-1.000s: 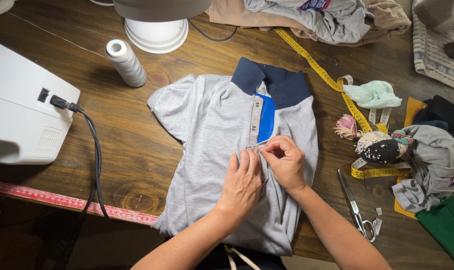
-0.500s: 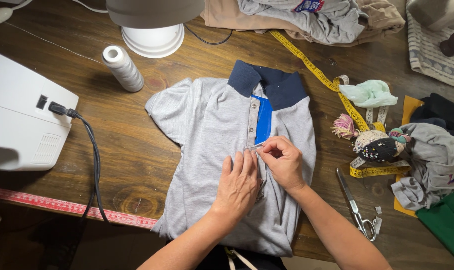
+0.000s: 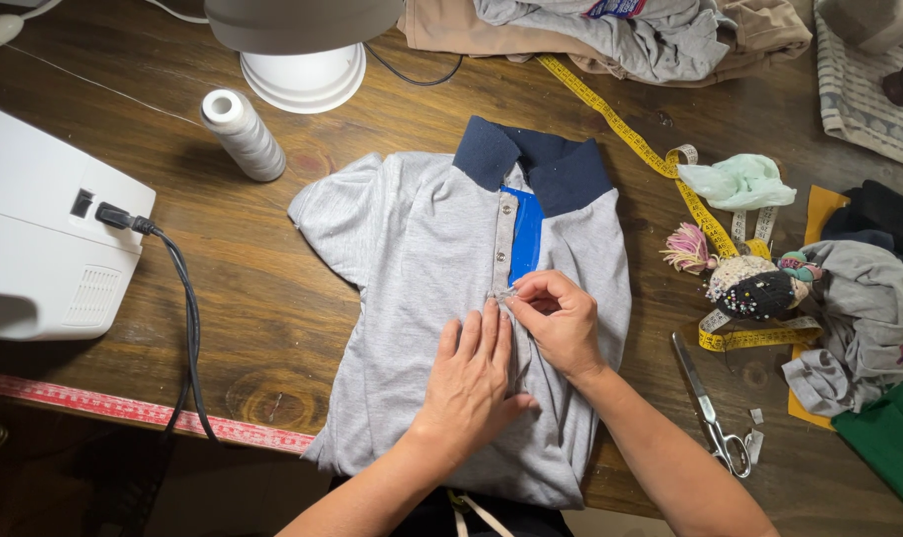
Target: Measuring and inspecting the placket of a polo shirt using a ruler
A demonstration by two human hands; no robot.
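A grey polo shirt (image 3: 411, 249) with a navy collar and a blue placket lining lies flat on the wooden table (image 3: 252, 328). My left hand (image 3: 471, 373) presses flat on the cloth just below the placket, fingers spread. My right hand (image 3: 561, 318) pinches something small and thin, apparently a pin or needle, at the bottom end of the placket, right beside my left fingertips. What exactly it pinches is too small to tell.
A white sewing machine (image 3: 44, 249) with a black cable stands at the left. A thread cone (image 3: 243, 134) and lamp base (image 3: 307, 75) are behind the shirt. Scissors (image 3: 710, 413), a pincushion (image 3: 754, 288), yellow tape measure (image 3: 620, 129) and heaped cloth (image 3: 869, 318) lie right.
Both hands stay at the bottom of the placket with only slight finger movement. The view has shifted a little, so everything sits slightly lower and to the right of the frame.
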